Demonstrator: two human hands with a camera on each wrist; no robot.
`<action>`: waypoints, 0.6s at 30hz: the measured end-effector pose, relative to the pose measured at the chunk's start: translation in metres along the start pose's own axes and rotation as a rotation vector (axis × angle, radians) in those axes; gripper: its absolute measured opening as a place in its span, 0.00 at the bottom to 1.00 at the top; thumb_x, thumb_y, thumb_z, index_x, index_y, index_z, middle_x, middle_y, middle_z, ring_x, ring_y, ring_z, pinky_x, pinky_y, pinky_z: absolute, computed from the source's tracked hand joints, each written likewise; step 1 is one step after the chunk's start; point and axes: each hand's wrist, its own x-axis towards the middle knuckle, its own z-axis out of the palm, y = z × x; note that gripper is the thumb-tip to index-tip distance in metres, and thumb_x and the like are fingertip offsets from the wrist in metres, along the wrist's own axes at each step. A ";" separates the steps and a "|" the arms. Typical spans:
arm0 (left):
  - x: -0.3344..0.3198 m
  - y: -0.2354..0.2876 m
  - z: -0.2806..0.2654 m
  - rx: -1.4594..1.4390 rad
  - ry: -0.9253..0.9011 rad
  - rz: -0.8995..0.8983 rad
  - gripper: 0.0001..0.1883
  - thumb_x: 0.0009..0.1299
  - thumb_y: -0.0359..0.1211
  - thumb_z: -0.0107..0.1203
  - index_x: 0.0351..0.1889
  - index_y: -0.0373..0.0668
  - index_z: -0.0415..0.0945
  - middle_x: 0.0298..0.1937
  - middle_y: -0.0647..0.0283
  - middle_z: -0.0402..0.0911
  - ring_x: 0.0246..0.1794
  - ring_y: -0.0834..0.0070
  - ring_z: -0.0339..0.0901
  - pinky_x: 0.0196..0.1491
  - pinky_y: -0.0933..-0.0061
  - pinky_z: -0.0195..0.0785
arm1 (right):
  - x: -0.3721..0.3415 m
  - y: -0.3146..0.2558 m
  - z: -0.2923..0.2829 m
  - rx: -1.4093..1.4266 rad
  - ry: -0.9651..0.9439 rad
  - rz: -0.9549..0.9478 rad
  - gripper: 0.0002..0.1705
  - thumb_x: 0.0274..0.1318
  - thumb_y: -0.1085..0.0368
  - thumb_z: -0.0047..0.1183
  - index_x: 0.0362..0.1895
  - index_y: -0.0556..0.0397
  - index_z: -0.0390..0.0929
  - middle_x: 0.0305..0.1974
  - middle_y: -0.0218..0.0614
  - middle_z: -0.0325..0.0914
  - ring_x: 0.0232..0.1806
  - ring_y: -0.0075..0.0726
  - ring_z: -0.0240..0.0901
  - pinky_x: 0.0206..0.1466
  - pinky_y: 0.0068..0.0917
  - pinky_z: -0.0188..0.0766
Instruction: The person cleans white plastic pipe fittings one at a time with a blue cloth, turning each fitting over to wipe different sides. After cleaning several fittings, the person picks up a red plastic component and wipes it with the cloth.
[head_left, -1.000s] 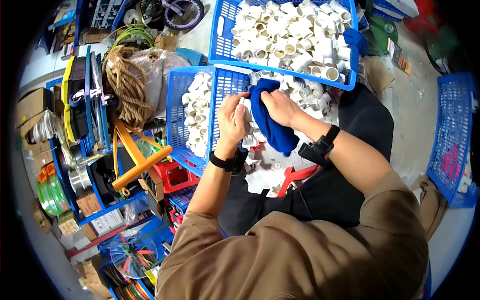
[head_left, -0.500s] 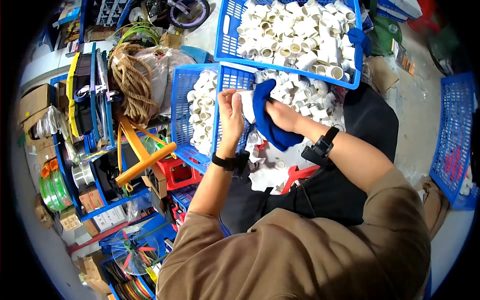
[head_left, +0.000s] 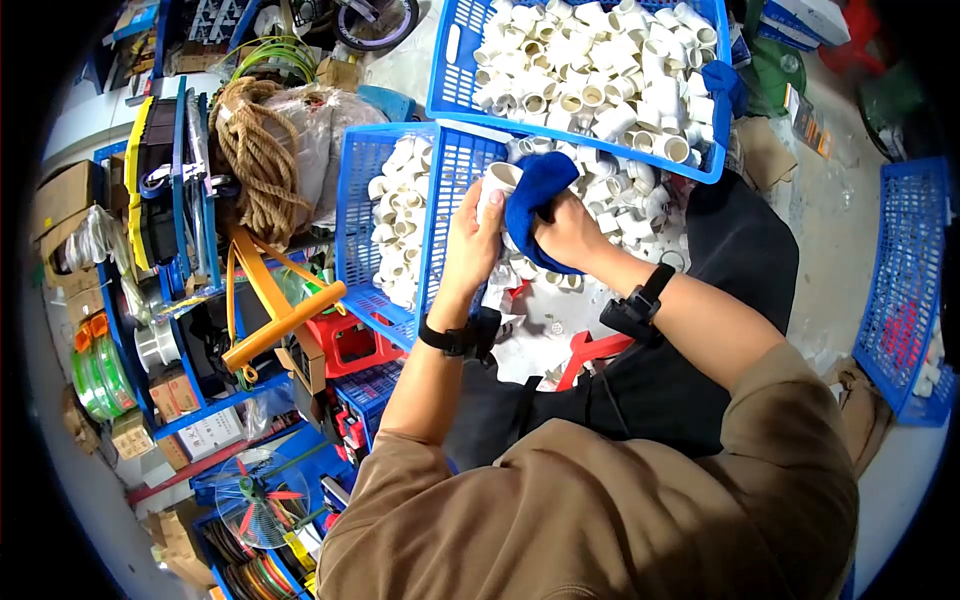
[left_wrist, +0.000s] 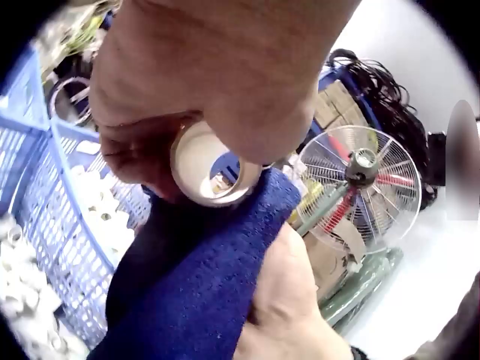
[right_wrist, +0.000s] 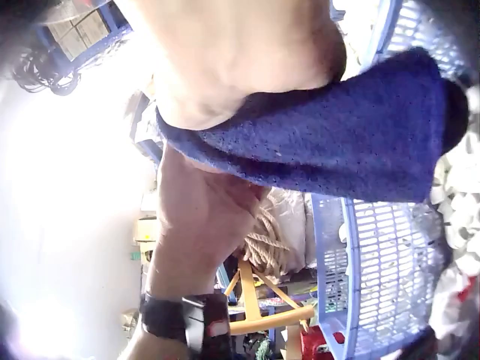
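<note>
The left hand (head_left: 474,240) grips a white pipe fitting (head_left: 503,178), its round open end facing up. In the left wrist view the fitting (left_wrist: 204,169) lies between thumb and fingers of the left hand (left_wrist: 202,75), a ring-shaped opening toward the camera. A blue cloth (head_left: 535,195) is held in the right hand (head_left: 572,232) and touches the fitting's right side. In the right wrist view the cloth (right_wrist: 337,135) drapes from the right hand (right_wrist: 240,60) and hides the fitting.
A blue basket (head_left: 450,60) full of white fittings stands at the top. Below it, a smaller blue basket (head_left: 345,205) holds more, and loose fittings (head_left: 625,205) lie right of the hands. A red stool (head_left: 350,350), yellow frame (head_left: 285,320) and rope (head_left: 262,175) are at left.
The left hand has turned the fitting so its opening shows upward. The cloth has shifted and now bunches against the fitting, its lower end hanging less far down.
</note>
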 end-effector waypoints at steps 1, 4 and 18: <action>0.001 0.004 -0.006 0.162 -0.076 -0.010 0.23 0.82 0.47 0.44 0.57 0.35 0.74 0.35 0.70 0.77 0.32 0.83 0.70 0.36 0.78 0.65 | 0.004 0.008 -0.004 -0.002 -0.003 0.002 0.16 0.56 0.60 0.56 0.46 0.56 0.80 0.46 0.57 0.80 0.49 0.59 0.78 0.55 0.47 0.73; 0.006 -0.012 -0.020 0.350 -0.030 -0.005 0.25 0.81 0.48 0.39 0.39 0.35 0.76 0.24 0.62 0.75 0.27 0.75 0.71 0.34 0.70 0.64 | 0.006 0.008 -0.011 -0.165 -0.155 -0.185 0.17 0.54 0.58 0.57 0.44 0.55 0.80 0.47 0.54 0.80 0.47 0.61 0.77 0.54 0.47 0.74; 0.003 -0.030 -0.022 0.768 -0.017 0.855 0.16 0.63 0.37 0.48 0.44 0.36 0.72 0.23 0.56 0.79 0.18 0.56 0.75 0.24 0.62 0.66 | 0.024 0.024 -0.004 -0.063 -0.505 0.380 0.28 0.65 0.48 0.44 0.33 0.64 0.79 0.28 0.51 0.81 0.28 0.47 0.81 0.32 0.41 0.76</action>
